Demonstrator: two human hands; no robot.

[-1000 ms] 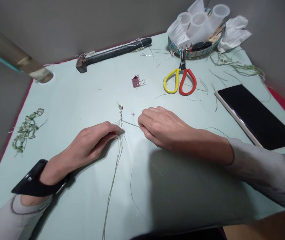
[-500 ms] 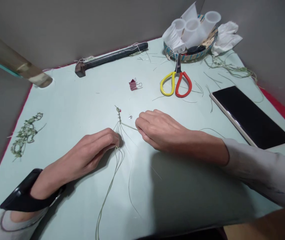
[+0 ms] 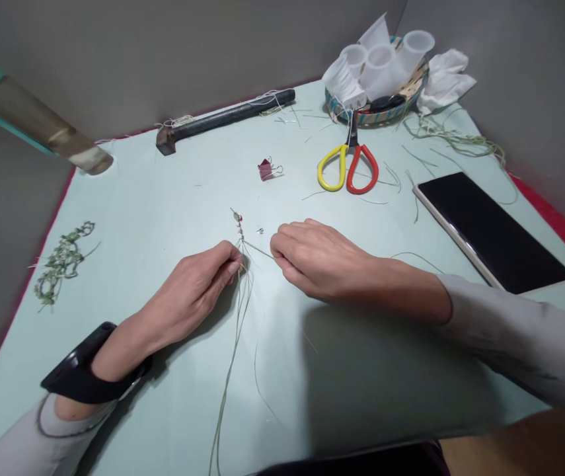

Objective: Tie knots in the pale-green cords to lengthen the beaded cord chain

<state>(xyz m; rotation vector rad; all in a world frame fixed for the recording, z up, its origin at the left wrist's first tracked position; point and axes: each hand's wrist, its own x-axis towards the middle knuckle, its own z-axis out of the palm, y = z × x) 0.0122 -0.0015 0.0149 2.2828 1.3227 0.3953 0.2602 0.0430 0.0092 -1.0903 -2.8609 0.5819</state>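
A slim knotted cord of pale green thread with white beads and a red spot [image 3: 239, 229] lies on the pale mint tabletop [image 3: 128, 198], its loose ends fanning towards six o'clock. At seven to eight o'clock from it, the left hand [image 3: 193, 284] reaches in low from the lower left, palm down, fingers curled, thumb and forefinger pinching thin green threads [image 3: 230, 380] that trail down. At about four o'clock, the right hand [image 3: 319, 258] is closed in a loose fist, knuckles up, gripping a straight green strand [image 3: 260, 250]; its forearm angles in from four o'clock, the wrist nearly straight.
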